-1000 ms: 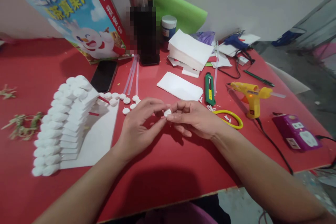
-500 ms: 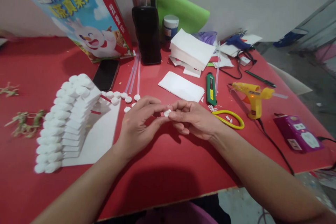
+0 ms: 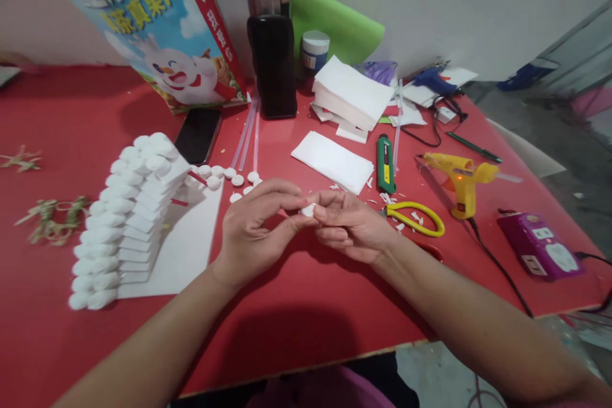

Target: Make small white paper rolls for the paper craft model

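A small white disc-like piece (image 3: 308,210) is pinched between the fingertips of both hands above the red table. My left hand (image 3: 262,229) grips its left side between thumb and fingers, while my right hand (image 3: 351,224) holds it from the right with the other fingers curled. To the left, a curved stepped model (image 3: 138,229) of folded white card, topped with rounded white pieces, stands on a white sheet (image 3: 194,248). Several loose white discs (image 3: 213,182) lie behind my left hand. White scraps lie close to my right hand.
Scissors with a yellow handle (image 3: 433,220), a green cutter (image 3: 385,164) and a yellow glue gun (image 3: 461,182) lie at right, near a purple power box (image 3: 542,245). Behind are white cards (image 3: 335,159), a phone (image 3: 198,135), a black bottle (image 3: 272,67) and a colourful box (image 3: 157,32).
The white piece has been turned between my fingers, and both hands stay together. My right hand has shifted slightly, showing more of the scissors. The view has moved a little.
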Available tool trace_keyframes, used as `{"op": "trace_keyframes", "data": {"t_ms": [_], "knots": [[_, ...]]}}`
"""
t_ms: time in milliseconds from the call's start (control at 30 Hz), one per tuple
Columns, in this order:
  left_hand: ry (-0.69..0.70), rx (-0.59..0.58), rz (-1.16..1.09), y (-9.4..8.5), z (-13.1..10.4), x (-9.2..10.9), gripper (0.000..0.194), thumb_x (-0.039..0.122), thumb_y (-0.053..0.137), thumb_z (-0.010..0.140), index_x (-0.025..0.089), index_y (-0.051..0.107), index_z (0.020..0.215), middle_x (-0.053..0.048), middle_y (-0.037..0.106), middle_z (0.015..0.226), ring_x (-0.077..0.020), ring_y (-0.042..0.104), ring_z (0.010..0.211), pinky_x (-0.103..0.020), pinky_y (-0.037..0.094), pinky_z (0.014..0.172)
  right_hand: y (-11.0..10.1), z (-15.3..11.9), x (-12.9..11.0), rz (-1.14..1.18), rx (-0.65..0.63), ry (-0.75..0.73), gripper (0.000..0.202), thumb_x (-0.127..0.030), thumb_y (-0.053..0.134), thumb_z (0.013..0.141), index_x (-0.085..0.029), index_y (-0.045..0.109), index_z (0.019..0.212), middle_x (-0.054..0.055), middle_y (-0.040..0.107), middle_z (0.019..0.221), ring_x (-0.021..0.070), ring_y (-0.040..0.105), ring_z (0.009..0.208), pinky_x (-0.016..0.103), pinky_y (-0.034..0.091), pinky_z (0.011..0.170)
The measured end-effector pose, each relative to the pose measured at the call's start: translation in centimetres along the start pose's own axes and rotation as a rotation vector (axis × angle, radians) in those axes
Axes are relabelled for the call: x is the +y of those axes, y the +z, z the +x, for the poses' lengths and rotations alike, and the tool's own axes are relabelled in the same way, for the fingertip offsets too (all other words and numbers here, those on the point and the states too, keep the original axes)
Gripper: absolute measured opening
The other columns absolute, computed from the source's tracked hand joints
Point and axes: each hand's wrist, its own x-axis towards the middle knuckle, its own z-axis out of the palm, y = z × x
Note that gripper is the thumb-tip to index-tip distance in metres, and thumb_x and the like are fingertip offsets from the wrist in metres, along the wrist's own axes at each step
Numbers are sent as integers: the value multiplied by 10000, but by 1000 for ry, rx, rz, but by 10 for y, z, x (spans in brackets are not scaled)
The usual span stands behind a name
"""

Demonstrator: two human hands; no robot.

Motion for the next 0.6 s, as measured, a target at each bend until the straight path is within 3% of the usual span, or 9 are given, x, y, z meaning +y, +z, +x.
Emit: {"op": "trace_keyframes", "data": {"t_ms": [133, 200, 333, 433, 600], "knots": [[-43, 23, -62, 0, 1, 3, 143, 116, 853, 841, 203, 812, 946, -58, 776, 926, -168, 726, 856, -278, 572, 778, 3, 0, -1, -42, 5, -18, 352, -328, 974, 732, -145, 693, 840, -48, 635, 681, -13, 337, 416, 112, 241, 358], [-142, 27, -129, 1, 2, 5, 137, 117, 852, 836, 206, 807, 929, -45, 766, 912, -164, 711, 866, -281, 565, 804, 3, 0, -3, -133, 27, -61, 345, -376, 945, 776, -153, 687, 831, -49, 628, 679, 7, 393, 421, 134, 290, 359], [-609, 82, -465, 2, 6, 5, 140, 208, 876, 819, 197, 781, 921, -33, 745, 914, -156, 687, 797, -271, 575, 726, -3, -2, -8, -428, 171, -273, 397, -542, 778, 928, -153, 718, 873, -20, 648, 712, 47, 507, 448, 190, 403, 392], [-943, 124, -820, 0, 10, 2, 194, 226, 888, 789, 168, 761, 923, -33, 738, 868, -146, 684, 719, -249, 580, 653, -9, -5, -13, -565, 280, -446, 321, -495, 771, 948, -178, 740, 987, -34, 626, 719, 59, 522, 477, 197, 422, 404], [-1144, -2, -1174, -3, 14, -3, 187, 144, 838, 792, 77, 782, 957, -66, 708, 840, -134, 674, 706, -219, 590, 658, -9, -9, -18, -663, 202, -474, 253, -360, 790, 942, -218, 753, 1148, -3, 667, 941, 58, 557, 520, 221, 497, 429]]}}
